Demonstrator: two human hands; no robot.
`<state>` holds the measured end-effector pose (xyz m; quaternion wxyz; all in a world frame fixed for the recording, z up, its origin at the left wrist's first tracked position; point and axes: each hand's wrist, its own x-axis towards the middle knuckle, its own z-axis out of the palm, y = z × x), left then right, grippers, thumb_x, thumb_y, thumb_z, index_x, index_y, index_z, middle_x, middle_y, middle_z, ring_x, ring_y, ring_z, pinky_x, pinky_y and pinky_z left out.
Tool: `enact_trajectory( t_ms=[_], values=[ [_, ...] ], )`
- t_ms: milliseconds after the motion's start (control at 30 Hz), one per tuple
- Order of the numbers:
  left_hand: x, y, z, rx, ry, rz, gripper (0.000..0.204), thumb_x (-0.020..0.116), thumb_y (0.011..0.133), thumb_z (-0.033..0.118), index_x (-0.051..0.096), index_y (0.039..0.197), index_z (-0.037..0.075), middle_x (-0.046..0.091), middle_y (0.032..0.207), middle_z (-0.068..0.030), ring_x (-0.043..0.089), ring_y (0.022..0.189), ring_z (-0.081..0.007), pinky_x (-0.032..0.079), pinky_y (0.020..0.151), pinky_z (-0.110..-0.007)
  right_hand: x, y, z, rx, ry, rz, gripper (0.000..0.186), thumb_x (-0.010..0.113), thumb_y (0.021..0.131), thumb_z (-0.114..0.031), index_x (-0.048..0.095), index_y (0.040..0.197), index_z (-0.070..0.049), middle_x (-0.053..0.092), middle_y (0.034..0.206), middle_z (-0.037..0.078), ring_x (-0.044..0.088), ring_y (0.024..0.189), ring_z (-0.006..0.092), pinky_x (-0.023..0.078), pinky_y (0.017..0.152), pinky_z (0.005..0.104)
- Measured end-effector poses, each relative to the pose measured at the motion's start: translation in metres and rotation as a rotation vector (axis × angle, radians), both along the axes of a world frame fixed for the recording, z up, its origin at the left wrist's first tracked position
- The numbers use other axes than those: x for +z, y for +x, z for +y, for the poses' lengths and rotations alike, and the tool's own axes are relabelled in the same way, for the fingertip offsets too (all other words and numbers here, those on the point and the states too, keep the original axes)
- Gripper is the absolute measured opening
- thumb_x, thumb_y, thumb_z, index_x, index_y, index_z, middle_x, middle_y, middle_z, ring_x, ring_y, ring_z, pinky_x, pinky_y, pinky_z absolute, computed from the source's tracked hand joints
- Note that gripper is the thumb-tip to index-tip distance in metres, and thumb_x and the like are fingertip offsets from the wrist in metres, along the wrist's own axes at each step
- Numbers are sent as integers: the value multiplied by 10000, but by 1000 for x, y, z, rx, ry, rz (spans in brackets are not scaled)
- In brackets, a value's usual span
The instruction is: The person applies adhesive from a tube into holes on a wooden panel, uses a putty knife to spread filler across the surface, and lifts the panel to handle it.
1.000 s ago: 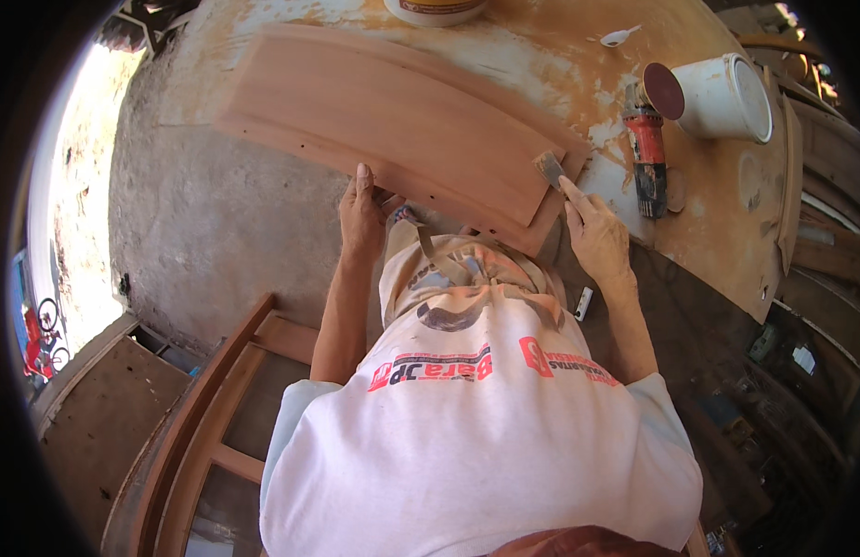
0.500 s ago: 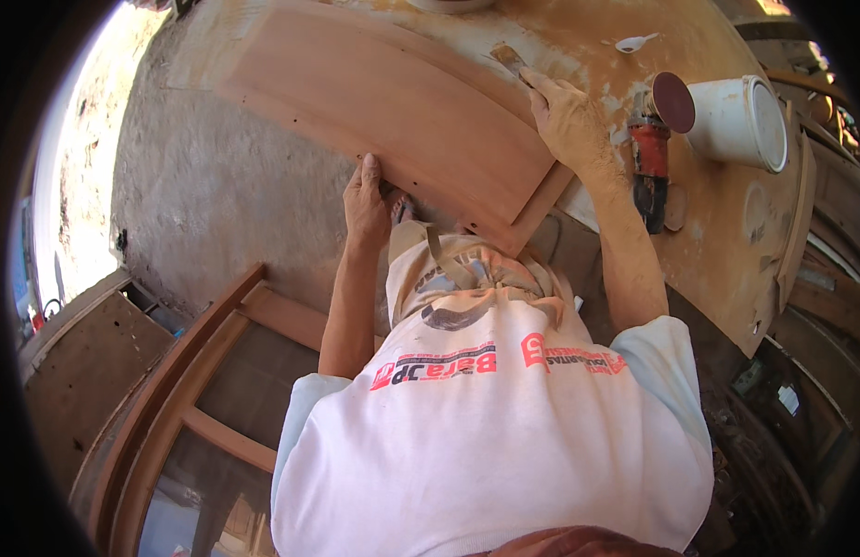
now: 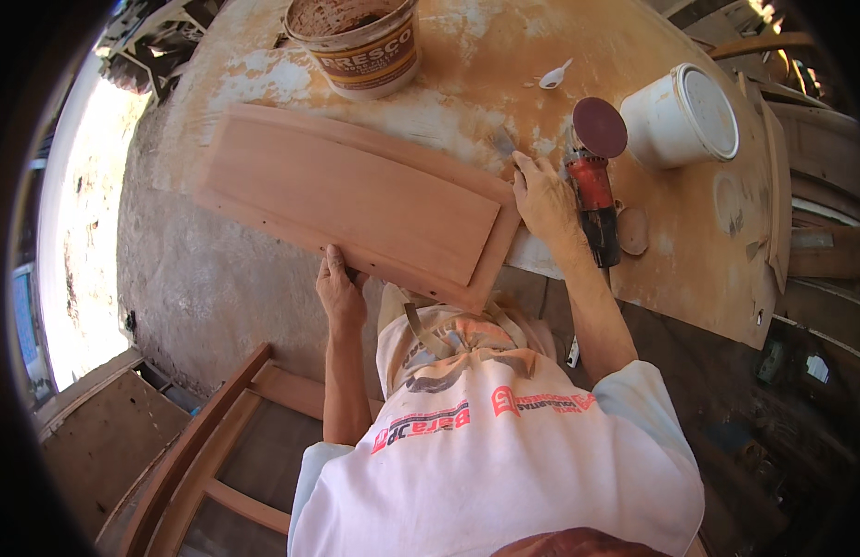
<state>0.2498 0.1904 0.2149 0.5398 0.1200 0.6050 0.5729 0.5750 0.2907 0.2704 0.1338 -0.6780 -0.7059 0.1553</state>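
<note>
Orange-brown smears cover one worktable (image 3: 690,269), seen from the head camera. One wooden panel (image 3: 356,204) lies tilted, partly over its near edge, in front of the person. One left hand (image 3: 341,290) grips the panel's near edge, thumb on top; one right hand (image 3: 548,202) is closed around one flat-bladed scraper (image 3: 502,142), just past the panel's right end. Two buckets stand on the table: a brown-labelled bucket (image 3: 365,60), uncovered, and a lidded white bucket (image 3: 667,116). Between the right hand and the white bucket sits one red-and-black grinder (image 3: 592,190); one white spoon (image 3: 554,76) lies farther back. One wooden frame (image 3: 193,455) rests at lower left.
</note>
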Motion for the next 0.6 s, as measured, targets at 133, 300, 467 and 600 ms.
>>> enact_trajectory(
  t_ms=[133, 300, 467, 600],
  values=[
    [0, 9, 10, 40, 55, -63, 389, 531, 1075, 395, 641, 1186, 39, 699, 980, -27, 671, 782, -107, 573, 679, -250, -4, 2, 8, -33, 17, -9, 354, 542, 1014, -191, 599, 1352, -100, 640, 1227, 204, 654, 1068, 414, 539, 903, 485],
    [2, -30, -4, -387, -140, 50, 534, 568, 1030, 508, 655, 1167, -1, 720, 949, -72, 699, 829, -156, 584, 728, -299, 12, -15, 18, -67, -38, -32, 333, 538, 1016, -194, 634, 1322, -103, 645, 1225, 198, 654, 1075, 404, 538, 904, 485],
    [68, -55, 22, -1152, -252, 253, 600, 576, 1001, 576, 728, 1019, -5, 745, 910, -100, 711, 843, -194, 589, 742, -345, 17, -32, 50, -62, -93, -146, 334, 532, 1011, -192, 646, 1314, -112, 658, 1182, 199, 654, 1075, 406, 535, 904, 489],
    [101, -51, 70, -1130, 105, 302, 395, 700, 982, 365, 719, 1123, -4, 749, 910, -85, 695, 814, -153, 566, 734, -313, -1, -49, 90, 4, 27, -190, 385, 575, 974, -166, 622, 1347, -83, 654, 1139, 215, 671, 1050, 397, 541, 900, 486]
  ],
)
